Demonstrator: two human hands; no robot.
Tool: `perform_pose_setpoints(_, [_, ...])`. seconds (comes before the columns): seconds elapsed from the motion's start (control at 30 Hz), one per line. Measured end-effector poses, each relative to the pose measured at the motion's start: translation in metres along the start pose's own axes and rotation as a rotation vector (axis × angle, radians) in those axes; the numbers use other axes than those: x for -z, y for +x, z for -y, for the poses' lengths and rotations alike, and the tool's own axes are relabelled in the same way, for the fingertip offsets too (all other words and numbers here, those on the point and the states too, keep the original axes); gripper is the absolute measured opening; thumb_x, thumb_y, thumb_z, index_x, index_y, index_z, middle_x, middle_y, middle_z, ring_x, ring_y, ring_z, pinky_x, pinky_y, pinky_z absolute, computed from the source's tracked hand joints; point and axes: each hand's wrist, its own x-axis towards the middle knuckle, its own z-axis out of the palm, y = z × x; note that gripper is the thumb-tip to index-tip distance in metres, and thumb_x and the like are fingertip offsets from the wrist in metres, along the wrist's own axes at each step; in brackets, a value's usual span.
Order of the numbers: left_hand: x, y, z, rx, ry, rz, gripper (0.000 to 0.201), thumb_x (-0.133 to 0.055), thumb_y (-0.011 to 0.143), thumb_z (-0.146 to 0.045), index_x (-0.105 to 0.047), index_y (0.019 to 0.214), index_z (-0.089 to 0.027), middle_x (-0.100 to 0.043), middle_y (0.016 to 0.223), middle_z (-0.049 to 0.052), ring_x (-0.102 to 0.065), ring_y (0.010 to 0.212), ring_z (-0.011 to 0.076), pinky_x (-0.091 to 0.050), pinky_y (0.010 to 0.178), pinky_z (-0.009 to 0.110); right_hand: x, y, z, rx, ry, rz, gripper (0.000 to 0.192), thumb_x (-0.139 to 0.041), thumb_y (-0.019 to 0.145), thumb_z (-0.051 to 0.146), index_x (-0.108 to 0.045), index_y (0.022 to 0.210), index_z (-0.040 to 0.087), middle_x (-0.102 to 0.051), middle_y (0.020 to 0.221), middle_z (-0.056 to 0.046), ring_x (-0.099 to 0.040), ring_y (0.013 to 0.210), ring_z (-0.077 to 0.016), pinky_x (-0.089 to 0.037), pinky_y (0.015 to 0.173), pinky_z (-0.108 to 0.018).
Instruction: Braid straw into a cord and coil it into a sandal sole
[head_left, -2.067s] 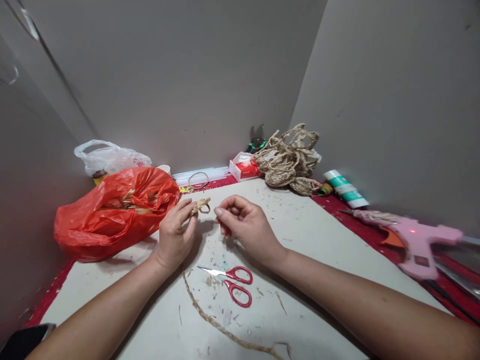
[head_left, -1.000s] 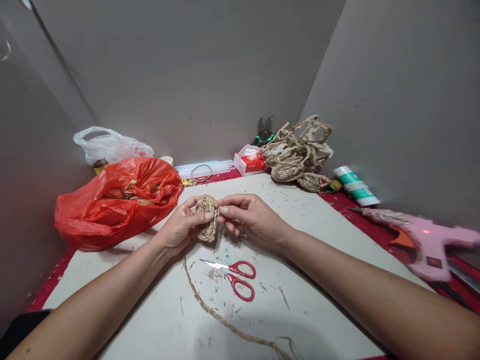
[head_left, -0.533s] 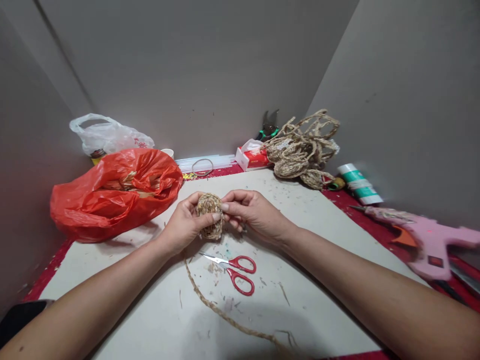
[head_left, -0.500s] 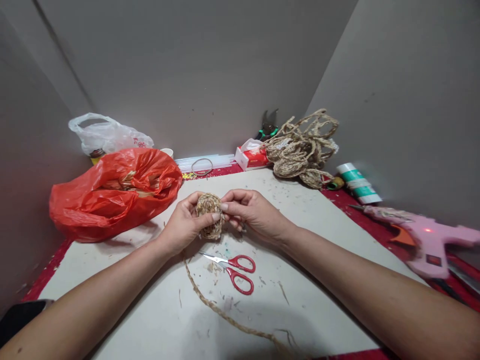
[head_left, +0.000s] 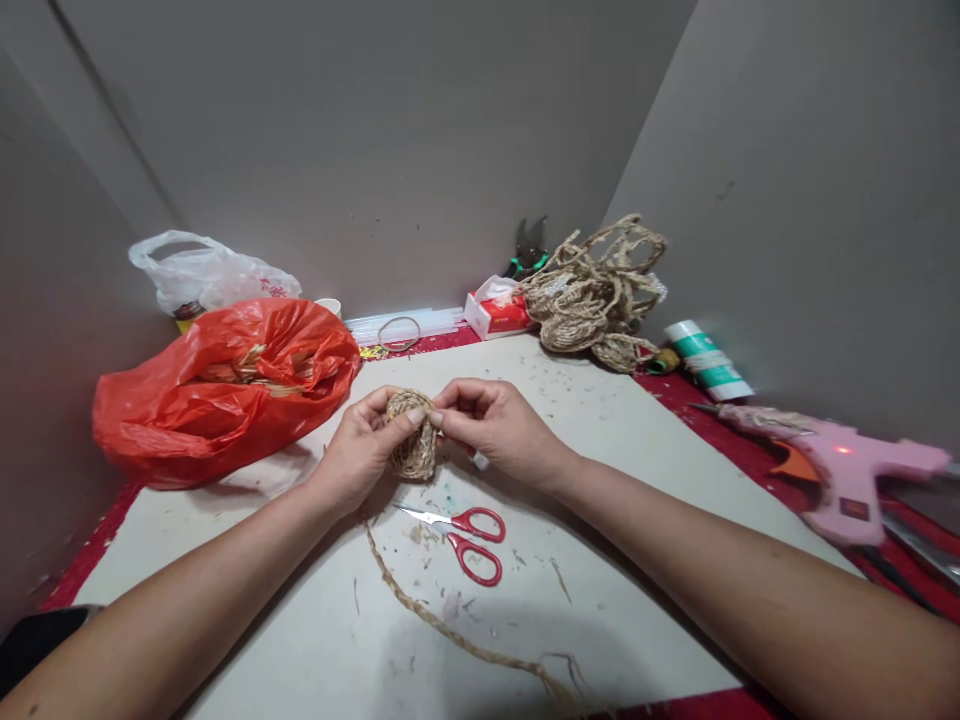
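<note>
Above the middle of the white board, a small oval coil of braided straw cord [head_left: 415,458] is held between my two hands. My left hand [head_left: 365,440] is closed on its left side, the thumb lying across its face. At its upper right edge, my right hand [head_left: 499,425] pinches the rim between thumb and forefinger. A loose braided cord [head_left: 442,630] runs from beneath my left hand down toward the front edge. Red-handled scissors [head_left: 465,540] lie on the board just below the coil, blades slightly apart.
On the left sits a red plastic bag [head_left: 225,410] with straw inside, a white bag [head_left: 214,275] behind it. Clear glue sticks [head_left: 405,325], a tissue pack [head_left: 495,312] and a heap of braided cord [head_left: 592,300] line the back. A pink glue gun [head_left: 847,470] lies at right.
The left thumb has shifted up and left across the coil, and the coil has turned slightly. The right hand still pinches its edge. The whole view has moved slightly.
</note>
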Motion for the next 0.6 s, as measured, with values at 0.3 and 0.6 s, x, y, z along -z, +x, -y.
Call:
perform_pose_setpoints(0.3, [-0.003,0.0,0.0,-0.019,-0.028,-0.03,0.022,-0.072,0.075,-0.028,-0.059,0.084,-0.015,-0.059,0.072,-0.002,-0.056,0.062,0.0079,-0.047,0.06,0.02,-0.003,-0.002,-0.004,0.075,-0.074,-0.079,0.014,-0.063,0.074,0.029,-0.061,0.076,0.015,-0.049,0.059,0.006,-0.04,0.052,-0.0072,-0.033,0.049,-0.022])
perform_pose_setpoints(0.6, [0.001,0.002,0.014,0.013,-0.013,-0.063,0.027,-0.073,0.072,-0.033,-0.055,0.081,-0.015,-0.057,0.064,-0.004,-0.052,0.053,0.0079,-0.044,0.053,0.02,-0.004,-0.003,-0.002,-0.031,-0.095,-0.011,0.014,-0.063,0.07,0.028,-0.058,0.072,0.015,-0.051,0.058,0.005,-0.043,0.051,-0.0076,-0.034,0.048,-0.022])
